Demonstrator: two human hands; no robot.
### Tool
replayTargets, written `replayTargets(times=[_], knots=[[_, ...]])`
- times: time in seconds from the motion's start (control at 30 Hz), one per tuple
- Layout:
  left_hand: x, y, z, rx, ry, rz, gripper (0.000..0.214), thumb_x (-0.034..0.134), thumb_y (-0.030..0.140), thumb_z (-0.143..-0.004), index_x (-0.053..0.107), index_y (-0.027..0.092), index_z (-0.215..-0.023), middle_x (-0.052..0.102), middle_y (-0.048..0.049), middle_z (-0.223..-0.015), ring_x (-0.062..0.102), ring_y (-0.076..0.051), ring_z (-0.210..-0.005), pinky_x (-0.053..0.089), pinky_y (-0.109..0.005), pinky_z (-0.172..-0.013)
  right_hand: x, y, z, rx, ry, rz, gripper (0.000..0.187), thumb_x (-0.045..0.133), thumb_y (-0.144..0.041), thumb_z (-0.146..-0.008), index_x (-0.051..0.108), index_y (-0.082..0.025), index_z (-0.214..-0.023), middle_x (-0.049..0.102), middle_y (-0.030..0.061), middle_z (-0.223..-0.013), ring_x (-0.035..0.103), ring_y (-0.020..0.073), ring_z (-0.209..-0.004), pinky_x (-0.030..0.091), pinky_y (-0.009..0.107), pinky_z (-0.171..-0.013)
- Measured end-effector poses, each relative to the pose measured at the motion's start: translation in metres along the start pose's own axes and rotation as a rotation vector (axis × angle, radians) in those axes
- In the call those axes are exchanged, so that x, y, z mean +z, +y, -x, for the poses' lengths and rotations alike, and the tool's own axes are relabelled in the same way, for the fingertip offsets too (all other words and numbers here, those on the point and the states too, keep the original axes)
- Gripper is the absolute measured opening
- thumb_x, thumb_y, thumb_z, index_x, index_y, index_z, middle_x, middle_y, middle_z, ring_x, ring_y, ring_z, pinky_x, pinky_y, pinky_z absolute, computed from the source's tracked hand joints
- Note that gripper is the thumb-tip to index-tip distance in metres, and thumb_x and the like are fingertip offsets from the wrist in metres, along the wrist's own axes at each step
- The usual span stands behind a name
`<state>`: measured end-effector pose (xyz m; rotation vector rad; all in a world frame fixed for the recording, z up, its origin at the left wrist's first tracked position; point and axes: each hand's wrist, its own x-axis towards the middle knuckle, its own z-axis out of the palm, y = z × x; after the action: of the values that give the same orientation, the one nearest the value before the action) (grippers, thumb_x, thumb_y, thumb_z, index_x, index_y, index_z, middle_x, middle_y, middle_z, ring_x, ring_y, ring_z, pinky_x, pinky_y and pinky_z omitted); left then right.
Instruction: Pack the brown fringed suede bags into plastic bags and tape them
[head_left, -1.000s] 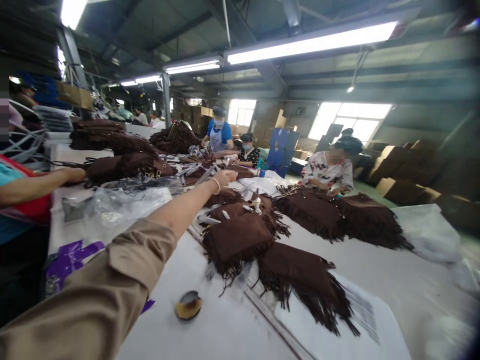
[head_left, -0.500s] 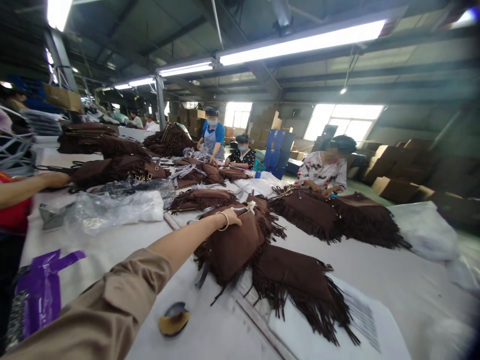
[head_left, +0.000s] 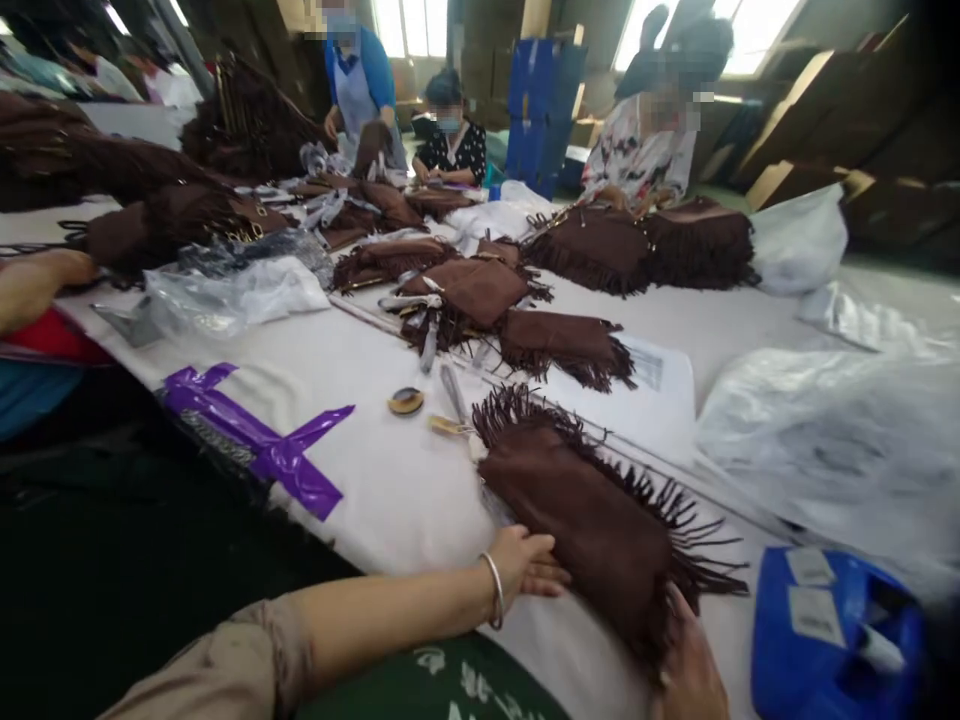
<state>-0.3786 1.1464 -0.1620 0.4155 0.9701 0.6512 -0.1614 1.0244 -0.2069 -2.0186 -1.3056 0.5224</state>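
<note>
Brown suede fringed bag (head_left: 577,530) lying flat under both hands on the white counter (head_left: 390,500)

Its long axis runs diagonally from upper left to lower right, with the fringe along the far edge and the lower end. The left hand (head_left: 525,570), fingers spread and flat, rests on the bag's near edge about midway along. The right hand (head_left: 686,665), partly cut off by the bottom of the view, lies nearer the lower end, its fingers curved against the fringe; whether they pinch cannot be told. Just up-left of the bag lies a small round object (head_left: 406,401); to the right sits a blue plastic container (head_left: 832,635) with white labels, and other fringed bags (head_left: 562,345) lie beyond.
</note>
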Motion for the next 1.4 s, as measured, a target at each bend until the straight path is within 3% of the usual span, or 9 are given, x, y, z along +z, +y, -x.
replayTargets(times=[0.17,0.27,0.37,0.5,0.67,0.87,1.03,1.2,1.4], knots=[[0.003,-0.025,0.004,-0.085,0.025,0.069,0.035,0.069,0.030,-0.072,0.043,0.012,-0.086,0.065,-0.0134,-0.082,0.069,-0.023,-0.073,0.053,-0.031,-0.066,-0.009,0.016,0.005,-0.040,-0.030,-0.111,0.052,0.042,-0.040,-0.081,0.046,-0.015,-0.127,0.049,0.0143,-0.131,0.052,0.0333,-0.114,0.044,0.050,-0.094],[0.005,-0.032,0.014,-0.088,0.008,0.038,0.031,0.067,0.032,-0.074,0.045,0.013,-0.085,0.067,-0.0127,-0.078,0.069,-0.021,-0.071,0.053,-0.033,-0.070,-0.022,-0.010,0.013,0.016,0.109,-0.032,0.056,0.043,-0.043,-0.085,0.039,-0.014,-0.133,0.054,0.0164,-0.124,0.052,0.0332,-0.114,0.045,0.051,-0.091],[0.001,-0.046,0.032,-0.157,-0.098,-0.089,0.037,0.066,0.044,-0.073,0.052,0.011,-0.083,0.068,-0.0130,-0.078,0.068,-0.020,-0.071,0.052,-0.035,-0.072,-0.022,-0.051,0.023,-0.205,0.244,0.174,0.059,0.052,-0.043,-0.082,0.041,-0.013,-0.131,0.045,0.0166,-0.134,0.033,0.0343,-0.129,0.028,0.054,-0.106],[-0.024,-0.032,0.056,-0.133,-0.293,-0.513,0.042,0.057,0.053,-0.076,0.063,0.012,-0.081,0.066,-0.0067,-0.066,0.063,-0.016,-0.057,0.050,-0.031,-0.062,0.012,-0.082,0.026,-0.585,-0.079,0.286,0.055,0.048,-0.032,-0.085,0.033,-0.020,-0.137,0.039,0.0088,-0.141,0.029,0.0281,-0.133,0.029,0.050,-0.107],[-0.079,0.021,0.071,0.490,0.058,-1.157,0.029,0.051,0.040,-0.083,0.064,0.021,-0.101,0.061,0.0023,-0.057,0.057,-0.013,-0.054,0.045,-0.024,-0.065,0.033,-0.063,0.009,-0.652,-0.156,0.358,0.051,0.036,-0.014,-0.086,0.039,-0.027,-0.135,0.039,0.0021,-0.142,0.033,0.0228,-0.131,0.032,0.045,-0.106],[-0.114,0.039,0.070,0.567,0.223,-1.296,0.026,0.044,0.034,-0.089,0.059,0.019,-0.105,0.061,0.0012,-0.064,0.057,-0.015,-0.061,0.044,-0.024,-0.066,0.017,-0.077,0.007,-0.636,-0.207,0.305,0.043,0.040,-0.024,-0.088,0.045,-0.024,-0.131,0.039,0.0032,-0.142,0.036,0.0231,-0.129,0.035,0.044,-0.105],[-0.124,0.054,0.057,0.828,0.392,-1.630,0.021,0.062,0.029,-0.079,0.058,0.016,-0.095,0.057,-0.0074,-0.095,0.050,-0.022,-0.096,0.038,-0.034,-0.089,0.063,-0.139,0.025,-0.757,-0.249,0.357,0.049,0.046,-0.029,-0.087,0.038,-0.023,-0.136,0.023,0.0044,-0.149,0.023,0.0250,-0.136,0.026,0.046,-0.109],[-0.131,0.055,0.051,0.762,0.376,-1.727,0.013,0.064,0.025,-0.076,0.057,0.016,-0.073,0.054,-0.0057,-0.086,0.048,-0.021,-0.089,0.039,-0.033,-0.085,0.099,-0.147,0.019,-0.816,-0.278,0.350,0.037,0.042,-0.020,-0.089,0.049,-0.021,-0.125,0.035,0.0054,-0.144,0.025,0.0226,-0.135,0.023,0.046,-0.110],[-0.129,0.041,0.066,0.808,0.343,-1.864,0.054,0.071,0.047,-0.069,0.053,0.016,-0.110,0.053,-0.0078,-0.102,0.046,-0.025,-0.097,0.040,-0.037,-0.085,0.096,-0.142,0.010,-0.773,-0.265,0.230,0.035,0.047,-0.036,-0.089,0.051,-0.023,-0.121,0.036,0.0054,-0.143,0.032,0.0221,-0.132,0.028,0.046,-0.108]])
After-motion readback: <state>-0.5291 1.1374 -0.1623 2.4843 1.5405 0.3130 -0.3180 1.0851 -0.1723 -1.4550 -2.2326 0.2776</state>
